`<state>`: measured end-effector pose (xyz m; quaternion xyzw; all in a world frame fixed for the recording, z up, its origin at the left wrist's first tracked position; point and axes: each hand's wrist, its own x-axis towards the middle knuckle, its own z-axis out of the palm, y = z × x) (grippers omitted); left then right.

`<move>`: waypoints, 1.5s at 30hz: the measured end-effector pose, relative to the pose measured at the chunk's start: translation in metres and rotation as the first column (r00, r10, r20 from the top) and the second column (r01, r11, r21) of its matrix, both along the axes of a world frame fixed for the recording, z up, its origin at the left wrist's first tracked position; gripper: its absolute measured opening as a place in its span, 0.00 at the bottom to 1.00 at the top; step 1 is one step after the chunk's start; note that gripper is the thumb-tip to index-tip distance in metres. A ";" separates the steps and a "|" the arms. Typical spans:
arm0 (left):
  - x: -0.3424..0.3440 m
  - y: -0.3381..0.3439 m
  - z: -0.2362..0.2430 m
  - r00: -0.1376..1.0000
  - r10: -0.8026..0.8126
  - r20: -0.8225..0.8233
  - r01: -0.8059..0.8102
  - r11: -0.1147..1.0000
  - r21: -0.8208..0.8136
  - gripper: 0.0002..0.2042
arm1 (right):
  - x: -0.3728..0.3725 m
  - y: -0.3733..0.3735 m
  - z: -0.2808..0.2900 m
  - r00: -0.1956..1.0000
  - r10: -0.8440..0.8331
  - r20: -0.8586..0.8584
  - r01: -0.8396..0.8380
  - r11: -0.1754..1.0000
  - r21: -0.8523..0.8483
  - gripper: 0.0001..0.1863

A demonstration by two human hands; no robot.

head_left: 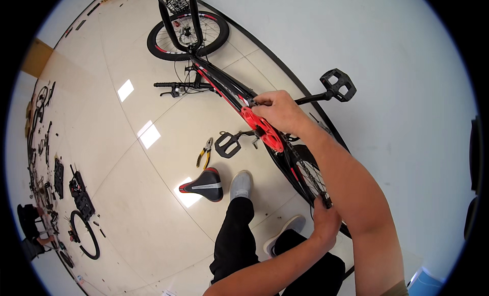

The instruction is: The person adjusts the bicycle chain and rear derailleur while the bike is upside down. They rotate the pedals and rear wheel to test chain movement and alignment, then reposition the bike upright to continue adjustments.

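Note:
A black and red bicycle frame [227, 87] stands upside down in front of me, its fork [195, 21] pointing up. My right hand [281, 110] is closed in a pinch at the top of the red chain guard [261, 128], where the bicycle chain [304, 166] runs over the chainring. Farther back, by the rear wheel's hub, my left hand [326, 225] is closed at the chain's rear end. What its fingers grip is partly hidden. One pedal [338, 85] sticks out toward the wall; the other pedal [228, 144] is on the near side.
A loose wheel [216, 33] lies beyond the fork, with a wire basket [178, 3] near it. Pliers [205, 153] and a saddle [205, 185] lie left of the bicycle. Bicycle parts and a tool case [81, 194] spread along the far left. A white wall [367, 36] bounds the right.

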<state>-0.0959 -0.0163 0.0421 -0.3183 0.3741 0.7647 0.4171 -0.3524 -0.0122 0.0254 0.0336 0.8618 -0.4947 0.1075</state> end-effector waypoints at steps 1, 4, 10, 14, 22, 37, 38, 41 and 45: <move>0.000 0.000 -0.003 1.000 -0.003 -0.013 0.002 1.000 -0.015 0.21 | -0.002 -0.001 0.005 0.998 0.038 0.057 -0.040 0.999 0.029 0.17; 0.001 -0.002 -0.012 1.000 -0.023 -0.018 0.024 0.998 0.055 0.31 | -0.012 0.003 0.012 0.982 0.088 0.166 -0.107 0.988 0.112 0.17; 0.001 -0.001 -0.014 0.999 -0.005 0.052 0.002 0.998 0.060 0.37 | -0.014 0.001 0.011 0.976 0.148 0.158 -0.171 0.974 0.148 0.18; -0.001 -0.003 -0.014 0.999 -0.007 0.045 0.003 0.996 0.085 0.37 | -0.015 0.003 -0.002 0.983 0.094 0.156 -0.097 0.995 0.015 0.17; -0.007 -0.011 0.002 0.994 0.040 0.098 -0.050 0.993 0.103 0.37 | -0.019 0.000 -0.006 0.949 -0.067 0.308 0.146 0.960 -0.239 0.14; -0.014 -0.015 0.010 0.996 0.024 0.089 -0.033 0.994 0.100 0.35 | -0.024 0.001 -0.008 0.948 -0.017 0.318 0.090 0.972 -0.217 0.11; -0.015 -0.016 0.011 0.995 0.028 0.097 -0.037 0.995 0.090 0.35 | -0.024 0.000 -0.007 0.948 -0.017 0.318 0.097 0.967 -0.237 0.11; -0.013 -0.017 0.008 0.990 0.056 0.126 -0.077 0.983 0.168 0.37 | -0.023 -0.004 -0.008 0.950 -0.032 0.310 0.122 0.953 -0.278 0.11; -0.015 -0.019 0.015 0.989 0.069 0.132 -0.092 0.980 0.175 0.36 | -0.023 -0.002 -0.016 0.945 -0.073 0.317 0.170 0.943 -0.288 0.11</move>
